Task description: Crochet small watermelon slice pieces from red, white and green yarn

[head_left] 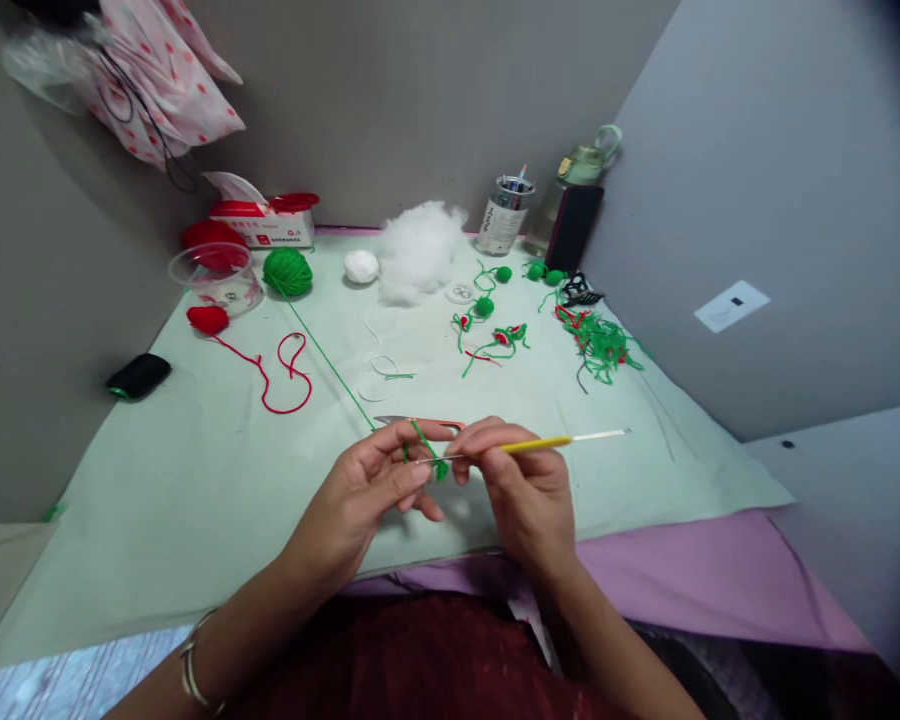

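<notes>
My right hand (531, 492) pinches a yellow-handled crochet hook (536, 445), its thin metal end pointing left into the stitches. A small piece of green crochet (440, 469) hangs at the hook's tip. My left hand (364, 485) is closed on the green yarn, with a strand running over its raised index finger; its other fingers curl below. From there the strand leads back to a green yarn ball (288, 271) at the back left. Just behind my hands lie orange-handled scissors (420, 420), partly hidden by the fingers.
White stuffing (420, 250) and a white yarn ball (361, 266) sit at the back. Red yarn (208, 320) and a black spool (139, 377) lie left. Rightward are small green-and-red crocheted pieces (501, 338), a yarn tangle (601, 340), a pen cup (502, 220), a bottle (551, 215) and a phone (574, 228).
</notes>
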Tool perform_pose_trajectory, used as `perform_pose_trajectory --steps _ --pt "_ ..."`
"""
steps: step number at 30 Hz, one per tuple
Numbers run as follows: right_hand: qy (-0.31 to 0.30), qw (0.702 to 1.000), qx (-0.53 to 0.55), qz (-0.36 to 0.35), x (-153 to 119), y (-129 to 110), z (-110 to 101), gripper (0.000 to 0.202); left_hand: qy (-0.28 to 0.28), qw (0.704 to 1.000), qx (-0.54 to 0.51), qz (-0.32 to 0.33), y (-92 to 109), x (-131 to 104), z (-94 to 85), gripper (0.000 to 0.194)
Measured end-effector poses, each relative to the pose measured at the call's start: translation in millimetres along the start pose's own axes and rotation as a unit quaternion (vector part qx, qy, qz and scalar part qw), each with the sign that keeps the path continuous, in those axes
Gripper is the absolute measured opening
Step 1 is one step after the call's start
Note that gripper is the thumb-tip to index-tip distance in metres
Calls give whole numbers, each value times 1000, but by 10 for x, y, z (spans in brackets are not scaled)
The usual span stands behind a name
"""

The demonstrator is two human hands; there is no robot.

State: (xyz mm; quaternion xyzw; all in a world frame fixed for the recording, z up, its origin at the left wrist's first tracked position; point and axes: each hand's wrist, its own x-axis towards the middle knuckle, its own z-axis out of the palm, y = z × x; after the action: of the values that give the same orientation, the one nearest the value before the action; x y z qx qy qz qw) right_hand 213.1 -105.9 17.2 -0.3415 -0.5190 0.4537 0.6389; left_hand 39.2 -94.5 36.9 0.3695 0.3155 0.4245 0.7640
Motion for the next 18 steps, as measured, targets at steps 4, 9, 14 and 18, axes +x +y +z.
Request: perform_pose_trajectory --steps 4,9,14,18 --pt "-4 993 -91 -68 -25 -9 59 16 25 998 56 19 -29 15 0 27" --pt "-25 993 -93 -70 -3 -36 49 17 29 997 67 15 -16 15 -37 26" --pt "-13 999 -33 -36 4 9 8 17 50 998 41 -3 20 0 -33 30" --pt "-13 999 29 6 4 66 -12 16 63 998 -2 -21 31 -2 -10 26"
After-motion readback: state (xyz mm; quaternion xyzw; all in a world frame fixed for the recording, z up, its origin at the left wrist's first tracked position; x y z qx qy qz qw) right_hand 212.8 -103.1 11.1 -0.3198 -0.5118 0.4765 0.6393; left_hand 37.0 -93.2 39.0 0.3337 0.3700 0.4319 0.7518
